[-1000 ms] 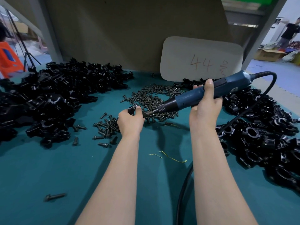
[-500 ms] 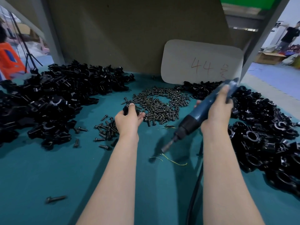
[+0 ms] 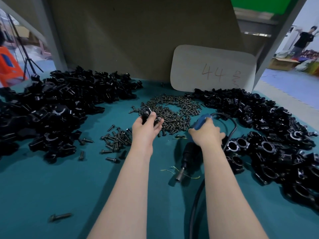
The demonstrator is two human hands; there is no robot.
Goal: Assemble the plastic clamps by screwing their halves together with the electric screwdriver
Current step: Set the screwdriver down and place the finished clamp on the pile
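Note:
My left hand (image 3: 145,125) grips a small black plastic clamp (image 3: 148,115) with a screw in it, held just in front of the big heap of dark screws (image 3: 170,111). My right hand (image 3: 206,133) holds the blue electric screwdriver (image 3: 189,153) by its body. The tool points down toward me, its metal tip (image 3: 178,177) close to the teal table mat (image 3: 51,187). Its black cable (image 3: 231,126) loops behind the hand. A pile of loose clamp halves (image 3: 51,107) lies at the left, and a pile of black clamps (image 3: 269,140) at the right.
A smaller scatter of screws (image 3: 117,140) lies left of my left arm, and one stray screw (image 3: 60,217) sits near the front left. A white card marked 44 (image 3: 213,69) leans on the back wall. A yellow thread (image 3: 172,170) lies by the tool tip. A person (image 3: 303,40) stands far right.
My right hand swung the screwdriver away from the clamp and lowered it, tip now pointing down toward me near the mat. My left hand lifted the clamp slightly toward the screw heap.

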